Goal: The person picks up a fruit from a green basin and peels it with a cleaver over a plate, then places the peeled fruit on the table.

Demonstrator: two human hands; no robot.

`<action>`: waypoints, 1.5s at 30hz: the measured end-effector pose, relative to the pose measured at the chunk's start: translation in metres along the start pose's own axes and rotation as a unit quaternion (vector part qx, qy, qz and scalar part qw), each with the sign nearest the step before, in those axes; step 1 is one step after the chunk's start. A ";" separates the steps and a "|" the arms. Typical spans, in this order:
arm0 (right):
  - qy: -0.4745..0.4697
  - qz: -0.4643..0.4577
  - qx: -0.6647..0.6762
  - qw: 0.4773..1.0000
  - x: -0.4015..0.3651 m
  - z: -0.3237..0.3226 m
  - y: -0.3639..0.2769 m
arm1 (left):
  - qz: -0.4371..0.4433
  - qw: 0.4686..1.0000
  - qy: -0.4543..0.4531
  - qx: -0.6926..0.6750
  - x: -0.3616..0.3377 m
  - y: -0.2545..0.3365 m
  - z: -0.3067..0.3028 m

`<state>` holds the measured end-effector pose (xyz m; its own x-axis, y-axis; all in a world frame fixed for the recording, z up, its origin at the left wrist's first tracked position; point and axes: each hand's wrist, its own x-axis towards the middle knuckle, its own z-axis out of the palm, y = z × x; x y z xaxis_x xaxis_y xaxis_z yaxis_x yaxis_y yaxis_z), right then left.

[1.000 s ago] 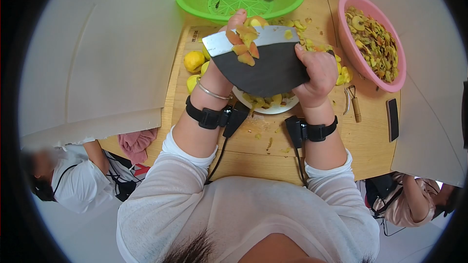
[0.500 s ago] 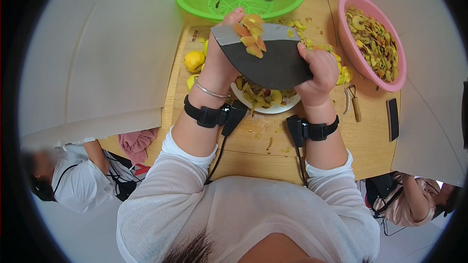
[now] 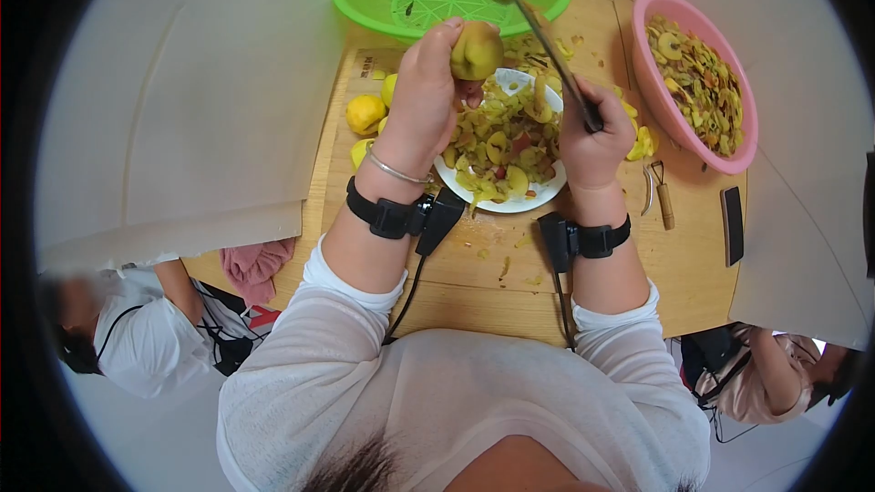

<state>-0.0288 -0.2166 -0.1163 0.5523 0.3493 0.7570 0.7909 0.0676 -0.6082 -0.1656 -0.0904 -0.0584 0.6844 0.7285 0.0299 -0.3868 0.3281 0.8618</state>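
At far left, well apart from the white plate [image 3: 504, 208], a person [image 3: 153, 337] in a white top is partly visible. A pink cloth [image 3: 255, 269] lies left of the plate, on the nearer side. Yellow peeled fruits [image 3: 365, 115] sit just left of the plate on the wooden table [image 3: 465, 296]. The left hand [image 3: 428, 77], a bracelet and a black strap at its wrist, is closed around a greenish-yellow fruit [image 3: 478, 51], held up at the plate's far left edge. The green basket [image 3: 365, 18] stands beyond the plate. The plate itself bears a heap of peelings [image 3: 510, 141]. The right hand [image 3: 597, 138], also strapped at the wrist, is gripping a knife [image 3: 554, 53] at the plate's right edge; the blade is seen nearly edge-on, angled up and left toward the basket. Yellow pieces [image 3: 643, 141] lie right of the plate. Farther right are a curved metal tool [image 3: 649, 191] and a wooden-handled tool [image 3: 667, 208], then a dark flat object [image 3: 733, 226]. A pink basin [image 3: 749, 148] full of peelings stands right of the plate, toward its far side. At far right, another person [image 3: 775, 369] is partly visible.
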 end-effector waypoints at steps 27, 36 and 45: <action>-0.041 -0.273 -0.080 0.958 0.013 -0.008 -0.022 | -0.071 0.990 0.032 -0.118 -0.015 0.005 0.017; -0.052 -0.268 -0.075 0.959 0.013 -0.009 -0.022 | -0.067 0.995 -0.012 -0.072 -0.011 0.002 0.010; -0.046 -0.272 -0.079 0.958 0.014 -0.009 -0.022 | -0.094 0.989 0.025 -0.110 -0.012 0.004 0.016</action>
<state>-0.0362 -0.2217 -0.0901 0.0280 0.3843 0.9228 0.9890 0.1235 -0.0814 -0.1653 -0.1079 -0.0470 0.7273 0.6695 -0.1510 -0.3845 0.5797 0.7184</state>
